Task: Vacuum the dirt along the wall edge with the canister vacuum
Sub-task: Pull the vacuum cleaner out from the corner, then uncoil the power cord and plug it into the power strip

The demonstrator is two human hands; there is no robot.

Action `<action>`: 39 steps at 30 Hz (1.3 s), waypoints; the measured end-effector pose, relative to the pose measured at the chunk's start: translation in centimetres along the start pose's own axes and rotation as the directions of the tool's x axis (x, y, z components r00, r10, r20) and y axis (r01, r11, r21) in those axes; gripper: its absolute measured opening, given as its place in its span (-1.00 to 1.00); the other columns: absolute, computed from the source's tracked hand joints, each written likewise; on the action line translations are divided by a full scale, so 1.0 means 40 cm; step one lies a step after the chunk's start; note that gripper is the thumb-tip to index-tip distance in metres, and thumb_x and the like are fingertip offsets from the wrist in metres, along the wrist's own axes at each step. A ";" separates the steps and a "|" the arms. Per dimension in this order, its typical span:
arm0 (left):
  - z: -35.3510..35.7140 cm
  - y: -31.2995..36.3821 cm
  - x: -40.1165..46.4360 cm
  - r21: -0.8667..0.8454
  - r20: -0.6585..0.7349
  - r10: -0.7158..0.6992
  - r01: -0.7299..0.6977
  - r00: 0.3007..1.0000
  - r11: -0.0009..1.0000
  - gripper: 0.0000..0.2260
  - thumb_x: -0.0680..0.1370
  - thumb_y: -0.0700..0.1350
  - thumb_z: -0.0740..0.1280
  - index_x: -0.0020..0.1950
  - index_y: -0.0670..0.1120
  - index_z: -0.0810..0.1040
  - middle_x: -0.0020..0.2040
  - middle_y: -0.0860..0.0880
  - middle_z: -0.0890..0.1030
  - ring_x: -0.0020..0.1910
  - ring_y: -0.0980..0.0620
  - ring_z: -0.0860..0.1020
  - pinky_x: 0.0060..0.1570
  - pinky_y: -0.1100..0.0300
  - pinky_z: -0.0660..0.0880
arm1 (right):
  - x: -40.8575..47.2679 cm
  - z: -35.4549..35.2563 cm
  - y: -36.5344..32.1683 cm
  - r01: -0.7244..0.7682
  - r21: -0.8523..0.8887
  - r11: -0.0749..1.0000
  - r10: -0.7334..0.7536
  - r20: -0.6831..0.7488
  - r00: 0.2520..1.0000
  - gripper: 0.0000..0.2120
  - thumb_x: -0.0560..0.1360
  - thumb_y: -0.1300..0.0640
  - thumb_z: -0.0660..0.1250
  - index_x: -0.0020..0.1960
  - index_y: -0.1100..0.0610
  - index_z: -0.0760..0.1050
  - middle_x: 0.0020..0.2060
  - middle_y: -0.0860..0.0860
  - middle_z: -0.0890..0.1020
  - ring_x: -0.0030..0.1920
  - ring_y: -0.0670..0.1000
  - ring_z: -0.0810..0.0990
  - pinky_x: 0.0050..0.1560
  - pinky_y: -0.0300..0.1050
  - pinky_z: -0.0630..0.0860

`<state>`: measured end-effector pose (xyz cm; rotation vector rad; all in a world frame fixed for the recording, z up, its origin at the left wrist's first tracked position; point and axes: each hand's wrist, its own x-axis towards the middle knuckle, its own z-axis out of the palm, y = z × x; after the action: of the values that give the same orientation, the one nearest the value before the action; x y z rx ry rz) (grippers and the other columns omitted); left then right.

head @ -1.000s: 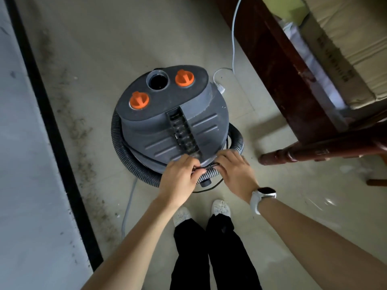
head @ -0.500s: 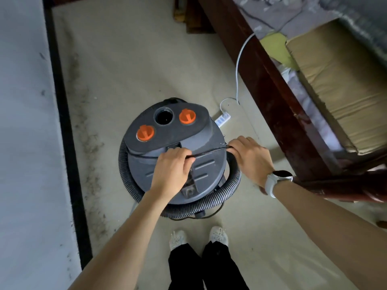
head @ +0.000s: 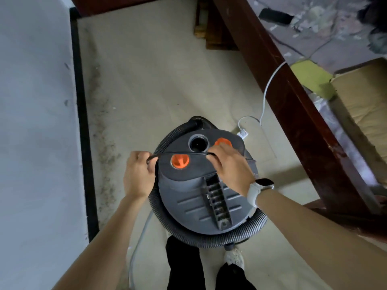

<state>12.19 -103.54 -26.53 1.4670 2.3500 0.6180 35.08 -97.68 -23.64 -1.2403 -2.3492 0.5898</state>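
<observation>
Cord held taut over canister vacuum (head: pixel 201 195).
Left hand (head: pixel 138 174) and right hand (head: pixel 232 166) each pinch the black cord (head: pixel 184 152); dirt (head: pixel 104 147) lines the baseboard (head: pixel 82 130) at 9 o'clock, bare floor (head: pixel 167 80) at 12.

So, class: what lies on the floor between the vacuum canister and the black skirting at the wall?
In the head view, a band of dirt lies between the canister and the skirting.
</observation>
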 end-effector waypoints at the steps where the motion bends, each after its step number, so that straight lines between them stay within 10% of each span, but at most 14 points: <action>1: -0.004 -0.015 0.022 0.029 0.014 0.012 -0.012 1.000 0.999 -0.81 0.58 -0.17 0.29 0.00 -0.31 0.55 0.03 -0.30 0.51 0.00 -0.28 0.50 -0.08 -0.08 0.45 | 0.028 0.012 -0.022 -0.006 0.006 1.000 0.006 -0.013 1.000 -0.86 0.51 0.26 0.30 -0.08 0.34 0.57 -0.24 0.21 0.57 -0.28 0.22 0.55 -0.32 0.07 0.54; 9: 0.003 -0.061 0.238 -0.059 0.255 0.106 -0.094 0.961 0.994 -0.81 0.60 -0.21 0.18 -0.07 -0.31 0.49 -0.22 -0.30 0.61 -0.19 -0.28 0.57 -0.16 -0.10 0.47 | 0.189 0.055 -0.053 -0.320 -0.014 0.947 0.310 -0.200 0.929 -0.82 0.57 0.24 0.25 0.03 0.34 0.55 -0.10 0.23 0.58 -0.10 0.25 0.54 -0.07 0.07 0.44; 20: 0.058 0.129 0.369 -0.325 0.177 0.317 -0.249 0.932 0.912 -0.83 0.61 -0.22 0.22 -0.02 -0.31 0.53 -0.12 -0.24 0.60 -0.15 -0.23 0.58 -0.08 -0.04 0.46 | 0.154 -0.021 0.043 -0.596 -0.001 0.803 0.578 -0.241 0.780 -0.78 0.60 0.19 0.20 0.13 0.28 0.52 -0.02 0.21 0.52 -0.08 0.27 0.51 -0.05 0.12 0.42; 32: -0.009 0.336 0.315 -0.367 0.041 0.569 -0.517 0.821 0.773 -0.87 0.48 -0.21 0.42 -0.03 -0.25 0.59 -0.09 -0.11 0.61 -0.11 -0.17 0.54 -0.13 0.22 0.38 | 0.019 -0.120 0.096 -0.666 0.160 0.728 0.664 -0.406 0.628 -0.80 0.60 0.20 0.17 0.07 0.29 0.51 -0.11 0.10 0.49 -0.13 0.14 0.48 -0.17 -0.21 0.26; 39: -0.021 0.362 0.155 -0.336 0.119 0.615 -0.551 0.780 0.764 -0.92 0.49 -0.20 0.41 -0.08 -0.22 0.62 -0.16 -0.09 0.62 -0.11 -0.11 0.56 -0.13 0.16 0.42 | -0.103 -0.231 0.134 -0.689 -0.071 0.722 0.596 -0.442 0.670 -0.84 0.54 0.25 0.29 0.00 0.33 0.57 -0.12 0.25 0.53 -0.11 0.29 0.47 -0.11 0.10 0.43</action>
<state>20.29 -92.52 -18.63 2.0127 1.5234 0.8431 45.75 -96.82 -19.62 -2.1182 -1.6257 0.2185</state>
